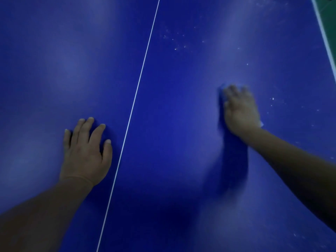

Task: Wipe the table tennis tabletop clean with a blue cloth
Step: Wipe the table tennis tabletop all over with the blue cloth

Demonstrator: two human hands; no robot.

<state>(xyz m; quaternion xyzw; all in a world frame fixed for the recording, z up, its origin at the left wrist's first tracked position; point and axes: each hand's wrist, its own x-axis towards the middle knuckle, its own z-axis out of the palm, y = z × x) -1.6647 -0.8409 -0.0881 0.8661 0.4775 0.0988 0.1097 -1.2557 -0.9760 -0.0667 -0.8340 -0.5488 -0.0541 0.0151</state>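
The blue table tennis tabletop (172,115) fills the view, with a thin white centre line (138,84) running from top middle to bottom left. My right hand (240,110) lies flat on the right half, blurred, pressing down on a blue cloth (221,93). Only the cloth's edges show, at the fingertips and by the wrist. My left hand (85,151) rests palm down on the tabletop just left of the centre line, fingers spread, holding nothing.
White dust specks (179,44) are scattered over the upper right half and to the right of my right hand (272,99). The table's white-edged side (325,37) and green floor (329,10) show at the top right corner.
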